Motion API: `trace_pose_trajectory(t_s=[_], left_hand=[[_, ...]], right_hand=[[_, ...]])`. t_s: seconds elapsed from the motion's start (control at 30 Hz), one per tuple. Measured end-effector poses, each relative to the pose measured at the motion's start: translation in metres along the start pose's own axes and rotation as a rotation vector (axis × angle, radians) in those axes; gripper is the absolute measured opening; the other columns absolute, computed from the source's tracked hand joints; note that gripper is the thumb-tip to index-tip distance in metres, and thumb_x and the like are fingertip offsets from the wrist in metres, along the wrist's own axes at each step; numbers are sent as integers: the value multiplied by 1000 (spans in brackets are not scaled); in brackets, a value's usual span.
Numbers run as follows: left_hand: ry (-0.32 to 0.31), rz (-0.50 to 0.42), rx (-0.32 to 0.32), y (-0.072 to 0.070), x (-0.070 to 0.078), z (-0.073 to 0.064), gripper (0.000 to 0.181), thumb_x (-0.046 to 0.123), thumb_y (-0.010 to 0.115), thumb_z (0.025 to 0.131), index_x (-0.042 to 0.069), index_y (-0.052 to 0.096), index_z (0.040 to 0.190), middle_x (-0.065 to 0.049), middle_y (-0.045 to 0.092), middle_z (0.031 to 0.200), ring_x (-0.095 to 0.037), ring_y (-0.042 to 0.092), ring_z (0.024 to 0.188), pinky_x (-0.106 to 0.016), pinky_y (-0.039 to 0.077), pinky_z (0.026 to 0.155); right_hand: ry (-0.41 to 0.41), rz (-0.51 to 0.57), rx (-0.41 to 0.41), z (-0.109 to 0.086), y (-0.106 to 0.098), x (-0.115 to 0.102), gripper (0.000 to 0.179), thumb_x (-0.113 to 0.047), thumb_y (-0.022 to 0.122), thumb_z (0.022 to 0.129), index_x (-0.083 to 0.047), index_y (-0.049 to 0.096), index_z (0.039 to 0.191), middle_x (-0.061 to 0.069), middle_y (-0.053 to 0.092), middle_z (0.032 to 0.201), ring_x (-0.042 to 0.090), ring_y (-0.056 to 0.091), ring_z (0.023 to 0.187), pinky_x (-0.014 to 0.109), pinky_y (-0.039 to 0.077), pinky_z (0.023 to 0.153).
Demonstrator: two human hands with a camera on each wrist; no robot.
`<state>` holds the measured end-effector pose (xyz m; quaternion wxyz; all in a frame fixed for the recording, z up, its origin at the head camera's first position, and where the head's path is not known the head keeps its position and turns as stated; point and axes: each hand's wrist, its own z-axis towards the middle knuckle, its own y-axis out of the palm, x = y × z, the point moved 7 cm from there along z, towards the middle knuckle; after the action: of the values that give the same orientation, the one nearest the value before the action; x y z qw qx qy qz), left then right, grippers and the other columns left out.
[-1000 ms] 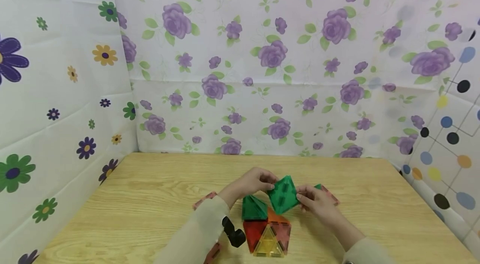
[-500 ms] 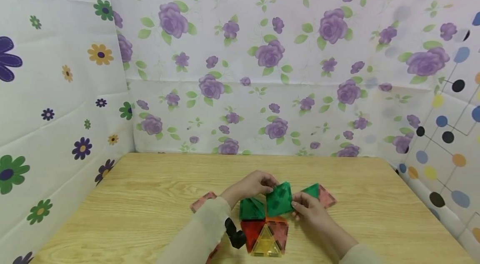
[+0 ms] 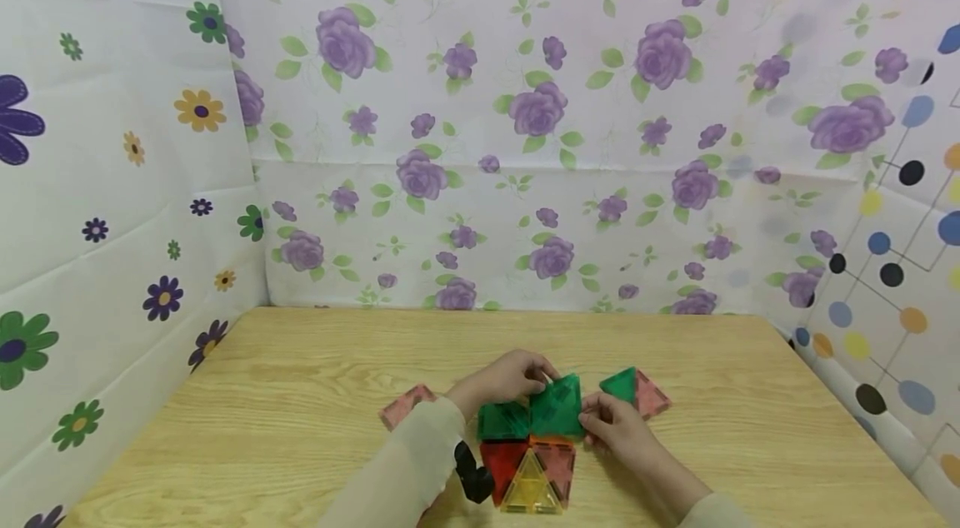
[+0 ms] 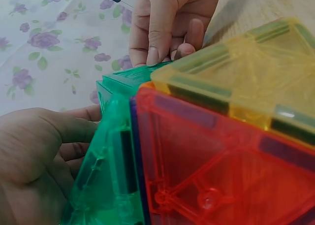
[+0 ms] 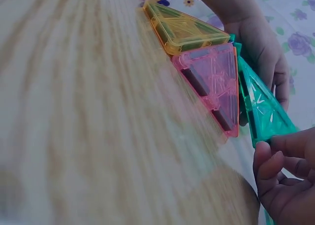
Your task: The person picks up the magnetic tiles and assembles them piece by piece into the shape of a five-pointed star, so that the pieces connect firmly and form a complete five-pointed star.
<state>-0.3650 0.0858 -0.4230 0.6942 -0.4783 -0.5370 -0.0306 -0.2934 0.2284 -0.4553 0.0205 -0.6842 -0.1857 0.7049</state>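
A green magnetic tile piece [image 3: 557,410] stands behind the pink [image 5: 211,77] and yellow tiles [image 3: 532,488] of a small structure. My left hand [image 3: 510,376] holds its upper left corner from behind. My right hand [image 3: 621,430] pinches its right lower corner between thumb and fingers, plain in the right wrist view. Another green piece [image 4: 106,180] sits to the left, against the red tile [image 4: 216,161]. In the left wrist view the left hand [image 4: 42,161] lies beside that green piece, its fingertips partly hidden; the right hand [image 4: 172,25] is at the far end.
Right of the hands lie a green triangle tile [image 3: 619,383] and a pink triangle tile [image 3: 651,395], edge to edge. Another pink tile [image 3: 405,405] lies left, partly behind the left sleeve. The wooden table [image 3: 315,353] is bounded by a flowered cloth [image 3: 450,220] at the back.
Both hands have brought the green piece down and slightly left, from a raised tilt to a place beside the other green piece on the structure. Both hands keep hold of it.
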Motion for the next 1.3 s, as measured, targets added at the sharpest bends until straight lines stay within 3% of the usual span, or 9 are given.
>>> trace_pose_trajectory(t_s=[0.27, 0.4, 0.57, 0.73, 1.03, 1.17, 1.3], left_hand=[[37, 86, -60, 6, 8, -2, 24, 2, 55, 95, 10, 67, 114, -8, 70, 93, -9, 62, 77, -18, 48, 66], [18, 94, -45, 6, 7, -2, 25, 3, 55, 96, 12, 67, 115, -7, 70, 95, -8, 62, 77, -18, 48, 66], [-15, 31, -9, 4, 6, -5, 24, 5, 55, 96, 10, 66, 117, -8, 69, 95, -14, 60, 71, -21, 46, 61], [3, 39, 52, -1, 13, -9, 25, 10, 57, 96, 7, 64, 120, -10, 69, 98, -16, 64, 81, -22, 49, 65], [43, 80, 218, -8, 35, -19, 27, 20, 61, 95, 16, 63, 121, -6, 67, 107, -13, 62, 92, -23, 51, 74], [95, 139, 299, -8, 49, -27, 32, 20, 63, 94, 15, 61, 125, -8, 65, 110, -15, 62, 93, -22, 51, 76], [134, 259, 367, -5, 66, -35, 37, 23, 65, 93, 16, 59, 128, -6, 63, 111, -18, 62, 97, -21, 51, 78]], right_hand=[[3, -12, -72, -2, 4, 2, 27, -8, 56, 96, 12, 52, 114, 2, 58, 76, 5, 51, 57, 19, 42, 50], [8, -17, -76, -4, 5, 1, 29, -10, 57, 96, 11, 52, 115, 4, 60, 79, 6, 50, 57, 20, 42, 50], [2, -79, -55, -5, 4, -2, 33, -12, 61, 94, 11, 53, 117, 6, 61, 80, 8, 51, 58, 21, 44, 50], [1, -123, -39, -8, 1, -7, 37, -15, 63, 92, 10, 54, 118, 9, 64, 82, 12, 57, 60, 25, 48, 51], [23, -237, -3, -15, -15, -16, 39, -22, 63, 93, 5, 56, 121, 13, 65, 92, 18, 59, 72, 29, 50, 58], [-39, -318, 14, -18, -23, -27, 40, -22, 63, 93, 5, 57, 121, 10, 65, 93, 14, 59, 73, 27, 50, 58], [-112, -384, 47, -20, -31, -39, 38, -22, 64, 92, 5, 58, 118, 8, 65, 92, 10, 58, 69, 25, 50, 55]])
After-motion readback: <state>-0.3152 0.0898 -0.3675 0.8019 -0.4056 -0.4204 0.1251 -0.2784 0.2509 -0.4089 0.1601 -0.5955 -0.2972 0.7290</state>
